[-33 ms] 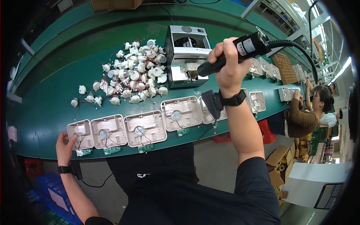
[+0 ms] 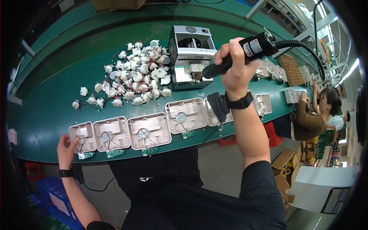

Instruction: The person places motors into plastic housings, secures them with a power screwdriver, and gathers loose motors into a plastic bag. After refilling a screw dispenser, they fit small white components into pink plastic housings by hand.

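Note:
In my right hand [image 2: 238, 67] is a black corded electric screwdriver [image 2: 251, 48], gripped in a fist. Its lower end [image 2: 205, 73] meets the front of a screw feeder [image 2: 191, 53], a black and silver box; the bit's exact contact is hard to make out. My left hand [image 2: 66, 147] pinches the near left corner of the leftmost white plastic housing [image 2: 87, 132], thumb inside the wall. More open housings [image 2: 149, 134] stand in a row beside it, several with a round speaker-like disc [image 2: 143, 133], wires and a green circuit board [image 2: 149, 151] at the near edge.
A heap of white round wired parts [image 2: 138, 73] lies left of the feeder. Further right are more housings [image 2: 263, 104] and a brown gridded tray [image 2: 291, 71]. A co-worker [image 2: 312, 115] sits at the bench's right. Red stools [image 2: 273, 134] and blue crates [image 2: 57, 199] stand below.
The housings in the middle of the row have shifted very slightly to the right. The screwdriver has tilted a little; my left hand is in the same place.

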Demonstrator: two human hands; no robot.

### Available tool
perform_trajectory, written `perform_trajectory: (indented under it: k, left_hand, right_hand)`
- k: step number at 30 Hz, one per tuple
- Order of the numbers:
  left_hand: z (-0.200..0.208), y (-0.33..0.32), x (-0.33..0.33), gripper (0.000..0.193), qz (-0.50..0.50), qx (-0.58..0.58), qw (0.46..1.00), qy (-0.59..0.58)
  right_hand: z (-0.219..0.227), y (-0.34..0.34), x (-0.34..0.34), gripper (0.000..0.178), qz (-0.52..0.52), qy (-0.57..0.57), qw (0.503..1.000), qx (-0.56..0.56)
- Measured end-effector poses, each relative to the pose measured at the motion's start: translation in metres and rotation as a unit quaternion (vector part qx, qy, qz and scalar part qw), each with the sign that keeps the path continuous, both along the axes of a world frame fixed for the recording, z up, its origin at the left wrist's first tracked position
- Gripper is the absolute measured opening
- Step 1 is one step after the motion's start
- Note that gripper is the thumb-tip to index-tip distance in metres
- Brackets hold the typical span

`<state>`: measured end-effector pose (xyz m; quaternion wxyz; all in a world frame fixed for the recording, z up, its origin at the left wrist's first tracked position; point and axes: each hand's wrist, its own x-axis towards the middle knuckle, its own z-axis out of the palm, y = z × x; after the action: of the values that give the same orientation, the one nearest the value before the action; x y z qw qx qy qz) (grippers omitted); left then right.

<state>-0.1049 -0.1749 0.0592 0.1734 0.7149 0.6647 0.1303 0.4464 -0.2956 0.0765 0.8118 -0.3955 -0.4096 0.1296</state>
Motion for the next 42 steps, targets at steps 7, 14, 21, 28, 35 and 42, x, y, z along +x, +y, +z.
perform_trajectory:
  k: [7, 14, 21, 28, 35, 42]
  left_hand:
    - [-0.008, -0.001, 0.003, 0.043, -0.007, -0.007, 1.000, -0.029]
    - [-0.014, 0.003, 0.001, 0.044, -0.004, -0.019, 1.000, -0.020]
    - [-0.024, 0.007, -0.001, 0.044, -0.022, -0.023, 0.999, -0.038]
    - [-0.024, 0.006, 0.000, 0.045, -0.015, -0.020, 0.999, -0.037]
    - [-0.018, -0.005, 0.023, 0.045, -0.008, -0.013, 1.000, -0.027]
    - [-0.022, -0.010, 0.049, 0.045, -0.016, -0.010, 1.000, -0.014]
  right_hand:
    - [0.003, -0.069, -0.021, 0.016, 0.025, 0.032, 0.996, -0.073]
    - [-0.030, -0.091, -0.031, 0.019, -0.003, 0.020, 0.994, -0.111]
    - [-0.047, -0.082, -0.027, 0.017, -0.008, 0.031, 0.993, -0.116]
    - [-0.041, -0.073, -0.026, 0.016, -0.011, -0.002, 0.989, -0.147]
    - [0.005, -0.034, -0.015, 0.014, 0.019, 0.016, 0.999, -0.028]
    - [0.005, 0.012, -0.008, 0.012, 0.016, -0.020, 0.999, -0.024]
